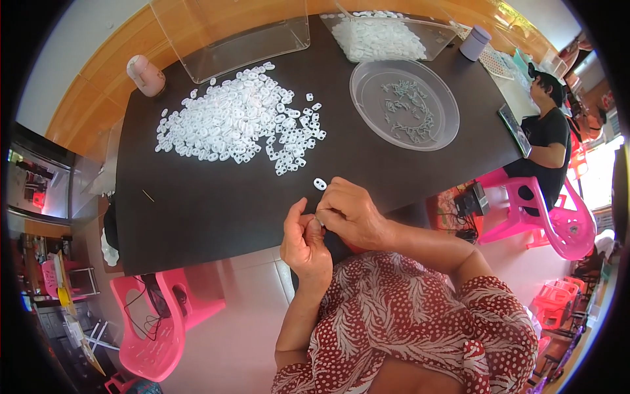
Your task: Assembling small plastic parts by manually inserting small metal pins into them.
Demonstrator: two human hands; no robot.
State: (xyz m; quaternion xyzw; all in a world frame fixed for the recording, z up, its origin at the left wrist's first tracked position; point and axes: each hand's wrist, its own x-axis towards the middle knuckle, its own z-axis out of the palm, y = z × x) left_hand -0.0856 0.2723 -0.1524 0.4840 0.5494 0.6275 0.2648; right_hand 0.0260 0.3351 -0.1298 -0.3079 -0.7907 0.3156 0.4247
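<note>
Both hands are pinched together right at the near edge of the table: the left hand (305, 244) and right hand (351, 213) meet fingertip to fingertip, closed on something tiny between them. It's too small and too covered by fingers to say exactly what, though it looks like a small pale piece.

Biggest thing here is the dark table (216, 203), taking up most of the view. On its far side sit two clear plastic bins (262, 46), the right one full of white parts. Next down, a round clear tray (403, 105) on the far right with a scatter of thin grey-green bits. Then the big loose pile of white plastic pieces (236, 121), far and left of the hands. A pink cup (146, 75) stands at the far left corner.

Smallest: a single white oval piece (320, 184) lying alone on the table, just beyond the right hand's knuckles, long axis running roughly left to right with a slight tilt. The right hand is clearly nearer to it.
</note>
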